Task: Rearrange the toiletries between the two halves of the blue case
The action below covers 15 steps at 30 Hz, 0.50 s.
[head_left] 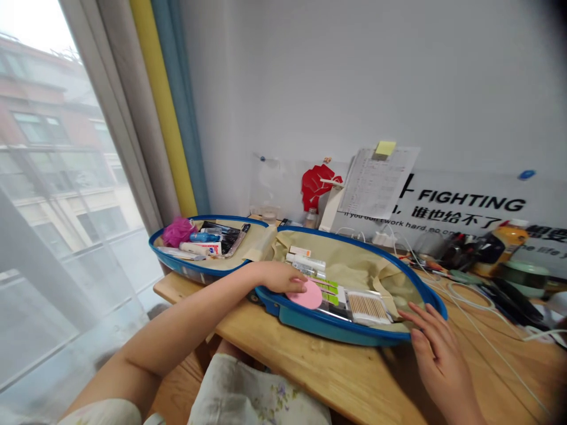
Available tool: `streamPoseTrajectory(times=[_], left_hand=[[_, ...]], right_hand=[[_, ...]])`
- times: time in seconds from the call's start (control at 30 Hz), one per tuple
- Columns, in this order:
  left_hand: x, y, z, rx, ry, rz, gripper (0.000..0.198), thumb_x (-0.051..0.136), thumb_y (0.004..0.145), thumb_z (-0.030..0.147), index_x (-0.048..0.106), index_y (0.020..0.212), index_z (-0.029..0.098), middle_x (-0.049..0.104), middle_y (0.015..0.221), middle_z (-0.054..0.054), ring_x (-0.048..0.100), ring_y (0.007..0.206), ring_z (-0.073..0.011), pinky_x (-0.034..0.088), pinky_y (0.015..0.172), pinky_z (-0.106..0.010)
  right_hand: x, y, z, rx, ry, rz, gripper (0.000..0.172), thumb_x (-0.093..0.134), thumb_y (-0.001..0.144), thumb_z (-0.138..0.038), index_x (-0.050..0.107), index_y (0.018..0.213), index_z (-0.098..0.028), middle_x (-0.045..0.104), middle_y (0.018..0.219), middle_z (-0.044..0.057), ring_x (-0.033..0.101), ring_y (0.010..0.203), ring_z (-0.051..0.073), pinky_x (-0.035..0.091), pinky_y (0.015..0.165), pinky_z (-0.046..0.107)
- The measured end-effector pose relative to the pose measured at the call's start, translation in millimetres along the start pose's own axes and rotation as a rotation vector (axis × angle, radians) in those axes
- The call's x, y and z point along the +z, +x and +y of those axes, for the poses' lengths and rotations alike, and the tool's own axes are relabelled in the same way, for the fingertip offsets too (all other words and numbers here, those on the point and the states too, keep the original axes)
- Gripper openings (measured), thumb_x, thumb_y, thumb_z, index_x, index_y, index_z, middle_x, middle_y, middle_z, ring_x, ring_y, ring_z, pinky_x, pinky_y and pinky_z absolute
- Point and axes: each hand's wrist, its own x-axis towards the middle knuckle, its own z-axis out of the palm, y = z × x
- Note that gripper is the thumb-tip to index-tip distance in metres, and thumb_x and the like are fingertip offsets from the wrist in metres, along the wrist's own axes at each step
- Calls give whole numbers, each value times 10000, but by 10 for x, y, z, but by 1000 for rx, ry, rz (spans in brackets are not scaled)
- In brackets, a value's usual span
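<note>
A blue-rimmed suitcase [354,337] with a beige lining lies open on the wooden desk. My left hand [280,277] reaches into its right half, fingers closed at the edge of a pink round disc [310,295]. Beside the disc lie green-and-white packs [331,290], a clear box of cotton swabs [368,307] and white tubes [305,260]. My right hand [436,348] is at the suitcase's right rim, fingers spread, holding nothing. In the left half are a purple bath puff [178,232], a blue bottle [204,237] and a clear pouch [230,242].
The desk [319,363] carries white cables [469,295], an orange-labelled bottle [509,242] and a green lidded container [525,276] at the right. Papers [376,183] lean against the wall behind. Curtains [146,106] and a window stand at the left.
</note>
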Motion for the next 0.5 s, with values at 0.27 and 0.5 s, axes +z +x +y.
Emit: streamPoseTrajectory(times=[0.27, 0.5], left_hand=[[5, 143, 59, 43, 29, -109, 812, 626, 806, 438, 274, 1483, 162, 289, 1537, -146, 306, 1398, -277, 260, 1127, -350], [25, 89, 67, 1, -1, -56, 725, 558, 846, 465, 322, 1463, 166, 317, 1525, -142, 299, 1401, -292, 253, 1136, -398]], right_hand=[[-19, 12, 37, -41, -24, -10, 344, 381, 921, -408, 649, 1032, -225, 646, 1168, 90, 490, 1259, 314, 453, 959, 528], [-14, 8, 41, -50, -17, 7, 286, 411, 909, -373, 648, 1023, -261, 661, 1132, 111, 516, 1230, 333, 464, 916, 535]])
